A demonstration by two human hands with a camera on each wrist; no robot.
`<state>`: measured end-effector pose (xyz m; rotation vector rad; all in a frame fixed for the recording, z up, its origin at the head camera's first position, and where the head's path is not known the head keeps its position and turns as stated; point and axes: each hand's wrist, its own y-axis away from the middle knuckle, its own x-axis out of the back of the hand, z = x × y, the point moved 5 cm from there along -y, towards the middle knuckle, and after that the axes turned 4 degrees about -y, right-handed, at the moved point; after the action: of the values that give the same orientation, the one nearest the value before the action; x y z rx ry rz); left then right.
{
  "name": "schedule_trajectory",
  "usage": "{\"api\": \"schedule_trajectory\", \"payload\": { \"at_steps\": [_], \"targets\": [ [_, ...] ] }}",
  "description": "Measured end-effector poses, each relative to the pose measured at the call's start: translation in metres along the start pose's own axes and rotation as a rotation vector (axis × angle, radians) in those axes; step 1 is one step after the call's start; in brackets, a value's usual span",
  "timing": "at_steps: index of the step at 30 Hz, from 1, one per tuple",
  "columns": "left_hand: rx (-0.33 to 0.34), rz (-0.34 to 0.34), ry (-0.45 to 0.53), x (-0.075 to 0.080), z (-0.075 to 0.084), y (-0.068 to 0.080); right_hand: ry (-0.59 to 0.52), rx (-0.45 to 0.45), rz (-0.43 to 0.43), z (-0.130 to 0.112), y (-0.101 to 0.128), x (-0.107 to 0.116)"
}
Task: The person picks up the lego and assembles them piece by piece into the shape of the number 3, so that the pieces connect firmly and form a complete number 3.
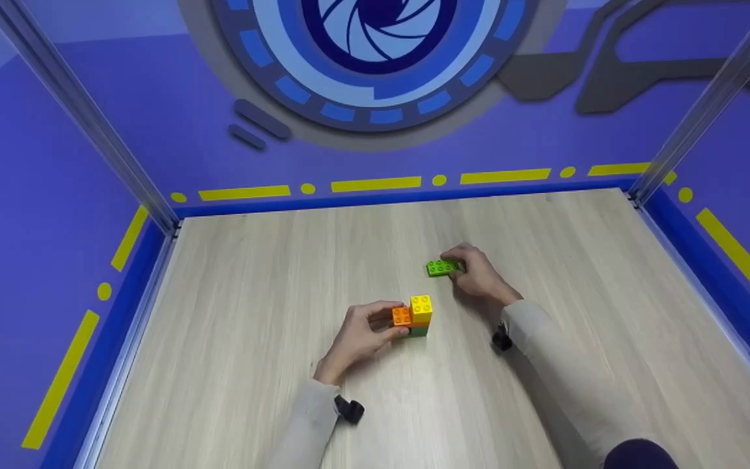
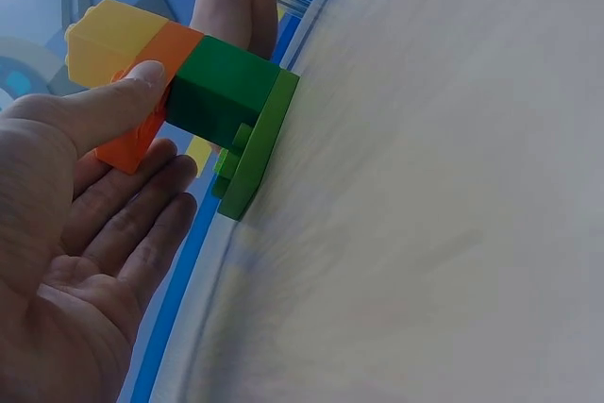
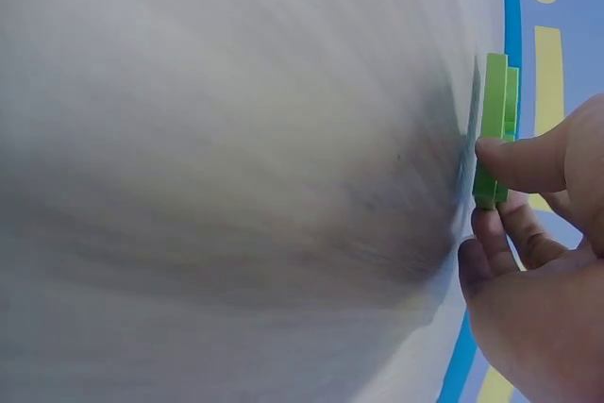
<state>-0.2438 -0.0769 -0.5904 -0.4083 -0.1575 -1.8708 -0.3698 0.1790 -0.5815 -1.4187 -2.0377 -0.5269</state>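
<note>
Orange is the colour under the left hand (image 1: 360, 333): its thumb and fingers pinch the orange brick (image 1: 402, 316) of a small brick stack (image 1: 414, 316) standing on the wooden tabletop (image 1: 271, 293). A yellow brick (image 1: 421, 309) sits just beside the orange one and rises higher than it. In the left wrist view a dark green brick (image 2: 222, 92) lies under both, and a thin light green plate (image 2: 260, 143) forms the base against the table. The thumb (image 2: 104, 106) presses the orange brick's side, with the other fingers curled loosely below it.

Further back and to the right, the right hand (image 1: 479, 272) grips one end of a flat light green brick (image 1: 442, 267) lying on the tabletop, thumb on top and fingers tucked beneath the edge. That brick is apart from the stack.

Pale sleeves cover both forearms. Around the table stand purple walls (image 1: 56, 215) with yellow dashes and a blue border strip.
</note>
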Motion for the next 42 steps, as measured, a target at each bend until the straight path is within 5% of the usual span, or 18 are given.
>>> {"api": "schedule_trajectory", "payload": {
  "at_steps": [22, 42],
  "targets": [
    [0.007, -0.006, 0.014, 0.001, 0.001, 0.000, -0.095, -0.005, 0.027, -0.020, 0.012, 0.022],
    [0.000, 0.005, -0.015, -0.004, 0.006, 0.000, -0.098, 0.186, 0.069, -0.061, 0.028, 0.038]
  ]
}}
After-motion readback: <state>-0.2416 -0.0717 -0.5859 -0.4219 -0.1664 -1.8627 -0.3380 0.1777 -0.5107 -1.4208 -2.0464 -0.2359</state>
